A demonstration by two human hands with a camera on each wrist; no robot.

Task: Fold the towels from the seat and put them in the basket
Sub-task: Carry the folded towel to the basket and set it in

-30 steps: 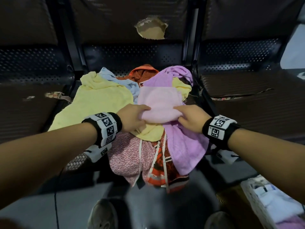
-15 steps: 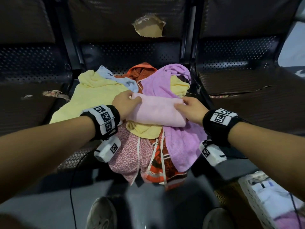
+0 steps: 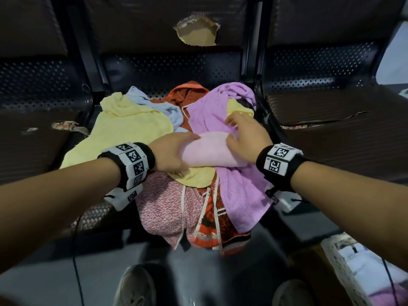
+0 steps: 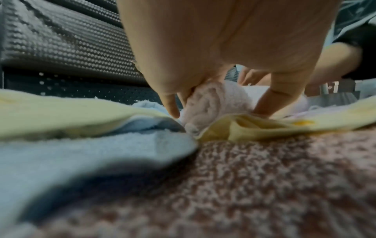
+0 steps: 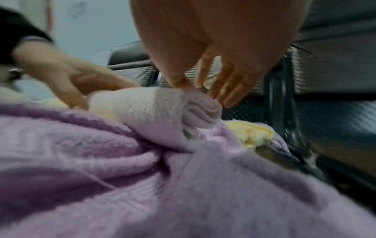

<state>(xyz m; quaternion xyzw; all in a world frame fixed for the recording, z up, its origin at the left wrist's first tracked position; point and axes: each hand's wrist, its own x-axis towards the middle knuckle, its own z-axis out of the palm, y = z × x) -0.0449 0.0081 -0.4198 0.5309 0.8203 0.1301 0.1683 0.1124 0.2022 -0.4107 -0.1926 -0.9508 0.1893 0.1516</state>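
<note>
A pale pink towel [image 3: 207,151], folded into a thick bundle, lies on top of the towel pile on the black perforated seat [image 3: 167,69]. My left hand [image 3: 176,151] grips its left end, and in the left wrist view the fingers [image 4: 173,106] and thumb curl round the towel [image 4: 215,99]. My right hand [image 3: 242,138] is at the right end with its fingers [image 5: 230,90] spread straight. Only its thumb touches the towel's layered edge [image 5: 199,109]. The white basket [image 3: 337,268] stands on the floor at the lower right.
Under the pink towel lie a yellow towel [image 3: 132,133], a purple towel [image 3: 238,191], a light blue one [image 3: 167,109], an orange one [image 3: 187,93] and patterned pink and red cloths [image 3: 167,202] hanging over the seat's front edge. The basket holds folded white and pink cloth. My shoes [image 3: 134,286] are below.
The pink towel has been folded over into a shorter, thicker bundle. My right hand has let go of it and spread its fingers; my left hand still grips the left end.
</note>
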